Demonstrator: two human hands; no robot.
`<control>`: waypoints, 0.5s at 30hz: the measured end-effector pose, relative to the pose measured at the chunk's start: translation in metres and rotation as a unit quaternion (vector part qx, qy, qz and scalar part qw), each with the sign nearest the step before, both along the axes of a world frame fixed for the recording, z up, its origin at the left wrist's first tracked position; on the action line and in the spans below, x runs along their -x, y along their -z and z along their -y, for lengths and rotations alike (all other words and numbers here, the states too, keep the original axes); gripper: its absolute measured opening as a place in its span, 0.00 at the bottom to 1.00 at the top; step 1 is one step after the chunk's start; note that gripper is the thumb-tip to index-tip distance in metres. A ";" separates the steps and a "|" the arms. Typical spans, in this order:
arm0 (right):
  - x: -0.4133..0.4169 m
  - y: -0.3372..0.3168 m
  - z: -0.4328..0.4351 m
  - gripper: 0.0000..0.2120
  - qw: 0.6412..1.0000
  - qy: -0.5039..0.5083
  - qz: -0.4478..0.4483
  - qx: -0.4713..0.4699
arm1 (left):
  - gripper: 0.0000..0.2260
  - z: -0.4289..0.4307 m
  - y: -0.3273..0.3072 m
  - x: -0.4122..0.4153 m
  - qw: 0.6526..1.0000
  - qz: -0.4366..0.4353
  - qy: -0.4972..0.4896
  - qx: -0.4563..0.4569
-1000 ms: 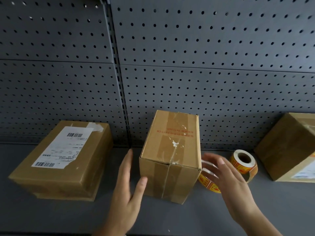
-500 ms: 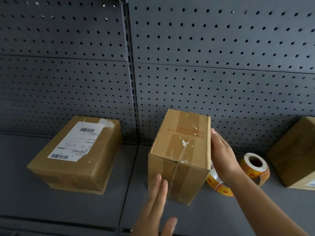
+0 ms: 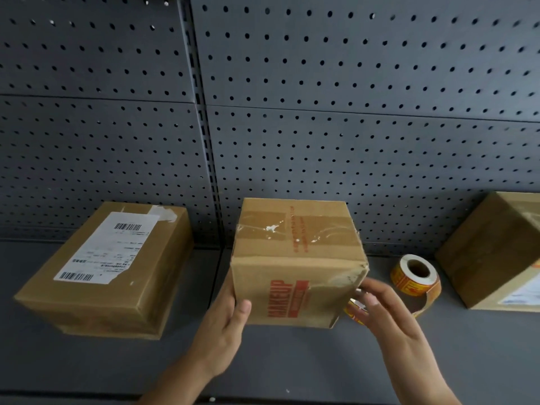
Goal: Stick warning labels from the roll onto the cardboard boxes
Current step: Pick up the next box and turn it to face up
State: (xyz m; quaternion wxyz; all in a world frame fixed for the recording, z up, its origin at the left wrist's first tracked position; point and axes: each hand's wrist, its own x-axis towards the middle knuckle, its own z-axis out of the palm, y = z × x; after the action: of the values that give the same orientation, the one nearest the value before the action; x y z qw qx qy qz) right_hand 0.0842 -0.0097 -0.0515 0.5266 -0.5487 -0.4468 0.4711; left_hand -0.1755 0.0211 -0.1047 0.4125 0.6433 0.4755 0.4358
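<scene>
- on the shelf [image 3: 292,361]: cardboard box [image 3: 295,258] lying long side left-to-right, red-printed face toward camera.
- left hand [image 3: 222,331]: fingers grasping its left front edge.
- right hand [image 3: 388,320]: fingers released, near label roll [image 3: 416,276].

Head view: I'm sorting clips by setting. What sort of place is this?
Probably a stockroom or packing area: a grey shelf backed by pegboard, a left box with a shipping label, and a label roll.

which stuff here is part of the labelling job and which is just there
Job: middle box, gripped by the left hand; label roll; left box; right box.
Just there: pegboard wall; grey shelf.
</scene>
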 end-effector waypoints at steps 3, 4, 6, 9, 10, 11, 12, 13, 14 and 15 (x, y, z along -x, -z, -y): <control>-0.003 0.002 0.002 0.13 1.000 -0.013 0.025 -0.012 | 0.24 -0.004 -0.008 0.000 1.000 0.003 -0.006 0.030; -0.004 0.003 0.001 0.14 0.999 -0.019 0.033 -0.018 | 0.24 -0.004 -0.009 0.000 0.999 0.005 -0.006 0.032; -0.006 0.006 -0.002 0.20 0.998 -0.032 0.045 -0.025 | 0.24 -0.005 -0.010 0.000 0.999 0.008 -0.002 0.039; -0.006 0.007 -0.008 0.32 0.992 -0.081 0.084 -0.037 | 0.23 -0.004 -0.009 0.001 0.999 0.002 -0.008 0.051; -0.005 0.007 -0.010 0.34 0.989 -0.100 0.096 -0.041 | 0.22 -0.004 -0.010 0.002 0.999 -0.002 -0.011 0.049; -0.003 0.005 -0.011 0.34 0.987 -0.113 0.105 -0.043 | 0.21 -0.003 -0.011 0.002 0.999 -0.008 -0.014 0.045; -0.001 0.003 -0.013 0.33 0.986 -0.118 0.109 -0.043 | 0.18 -0.003 -0.015 0.001 0.999 -0.010 -0.017 0.042; 0.001 0.002 -0.015 0.33 0.986 -0.118 0.111 -0.045 | 0.16 -0.003 -0.018 0.001 0.999 -0.009 -0.021 0.040; 0.002 0.000 -0.016 0.32 0.986 -0.114 0.112 -0.051 | 0.14 -0.002 -0.023 0.002 0.999 -0.006 -0.027 0.036; 0.002 -0.002 -0.018 0.31 0.986 -0.107 0.115 -0.056 | 0.14 -0.001 -0.027 0.003 0.999 -0.004 -0.035 0.028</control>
State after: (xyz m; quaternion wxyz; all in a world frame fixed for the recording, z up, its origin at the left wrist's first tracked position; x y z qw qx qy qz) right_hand 0.0820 0.0079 -0.0498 0.4483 -0.5180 -0.5859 0.4329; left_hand -0.1780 0.0225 -0.0774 0.4129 0.6160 0.5112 0.4345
